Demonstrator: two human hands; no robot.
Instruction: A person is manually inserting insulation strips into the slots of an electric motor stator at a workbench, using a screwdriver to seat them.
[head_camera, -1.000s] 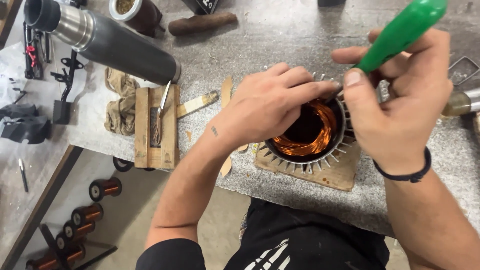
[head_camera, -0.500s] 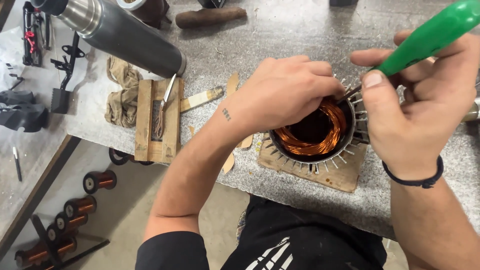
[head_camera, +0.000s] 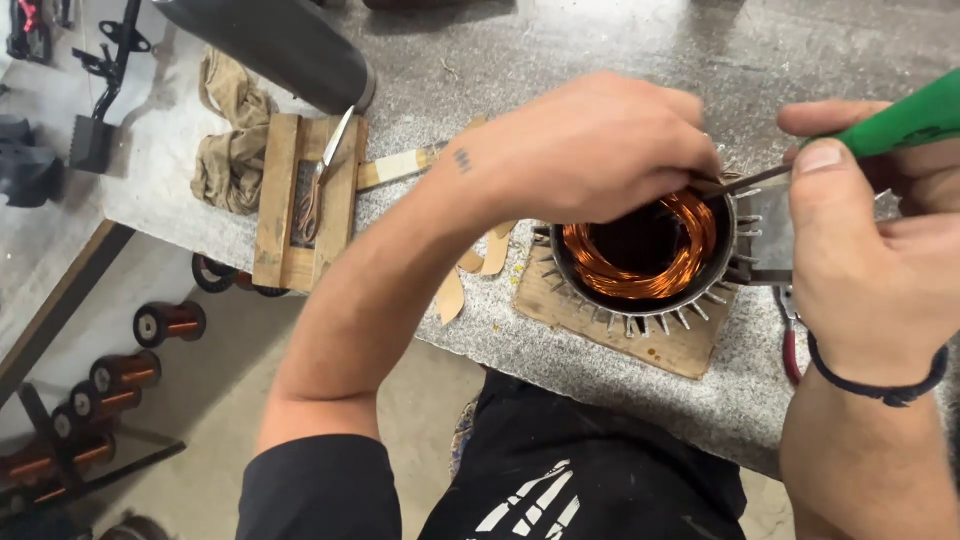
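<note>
A round motor stator with copper wire coils inside stands on a small wooden board on a grey bench. My left hand lies over the stator's far rim, fingers curled down onto the windings. My right hand grips a green-handled tool, whose thin metal shaft reaches to the stator's top edge by my left fingertips. A dark band circles my right wrist.
A wooden frame holding a metal blade lies at the left, beside a crumpled cloth and a dark cylinder. Red-handled pliers rest right of the stator. Copper wire spools sit on the floor below the bench edge.
The view has drawn closer and shifted right. My right hand has tipped the green tool lower, bringing its shaft to the stator rim. My left hand stays on the windings.
</note>
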